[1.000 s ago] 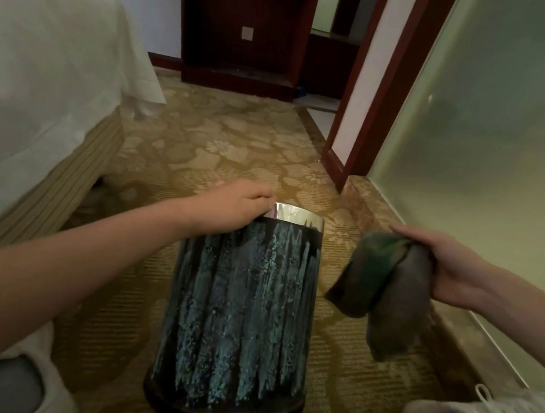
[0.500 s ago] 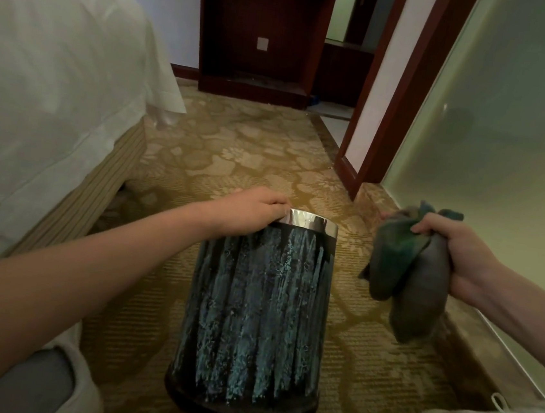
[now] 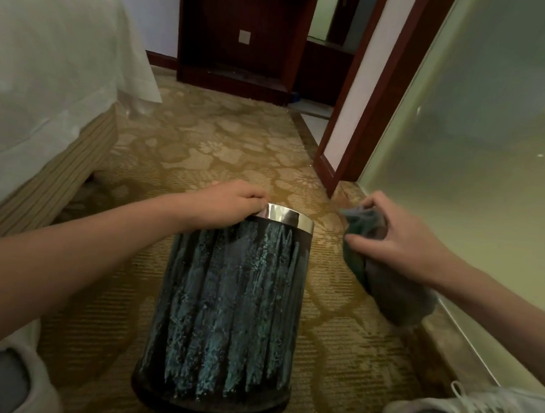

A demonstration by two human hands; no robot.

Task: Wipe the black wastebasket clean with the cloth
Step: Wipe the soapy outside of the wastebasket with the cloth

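On our left, the left hand [image 3: 227, 203] lies over the top of the black wastebasket [image 3: 230, 303], its fingers [image 3: 252, 194] curled over the silver rim [image 3: 288, 215] and gripping it. The basket's streaked side runs down from those fingers to its base on the carpet [image 3: 203, 152]. Whether it leans away from us we cannot tell. Off to the right of the rim, apart from it, the right hand [image 3: 398, 239] holds the cloth [image 3: 387, 285] bunched, its fingers [image 3: 358, 240] closed round the top and the loose tail hanging beneath them, near the ledge [image 3: 445, 342] under the frosted glass. No wiping contact yet, we judge. With one grip at the rim only, a firm stroke on the side could rock or roll the basket across the soft carpet. The hanging tail might drag on the ledge and carry grit onto the surface. A cloth this wadded may skip the grooves.
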